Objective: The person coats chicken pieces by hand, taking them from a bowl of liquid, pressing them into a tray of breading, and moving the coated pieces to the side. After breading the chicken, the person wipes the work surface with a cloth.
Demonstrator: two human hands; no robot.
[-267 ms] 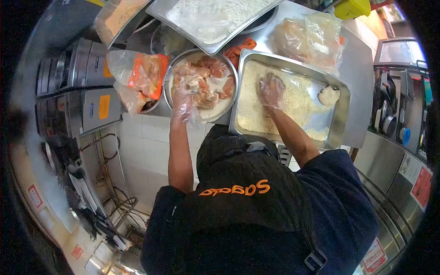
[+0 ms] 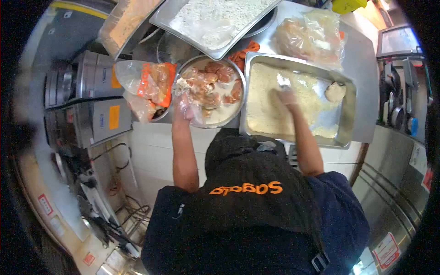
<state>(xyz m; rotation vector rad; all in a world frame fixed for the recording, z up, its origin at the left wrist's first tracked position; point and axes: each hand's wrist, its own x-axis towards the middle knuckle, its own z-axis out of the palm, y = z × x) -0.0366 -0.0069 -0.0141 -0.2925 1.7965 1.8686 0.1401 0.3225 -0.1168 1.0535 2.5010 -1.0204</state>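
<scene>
My left hand, in a clear plastic glove, reaches into the left side of a round metal bowl. Raw meat pieces lie in pale liquid there; a whitish piece is at my fingers, which are too unclear to read. My right hand, also gloved, is over the crumbs in a deep rectangular metal tray. Motion and glare smear its fingers, and whether anything is under them is hidden. One coated piece rests at the tray's right end.
Left of the bowl is an orange-printed plastic bag of meat. Behind stand a tray of white flour, a container of orange powder and an orange cloth. More plastic bags lie behind the crumb tray on the metal counter.
The whole view has shifted slightly. My right hand has moved a little rightward over the crumbs and is now more blurred. My left hand is still at the bowl's left side.
</scene>
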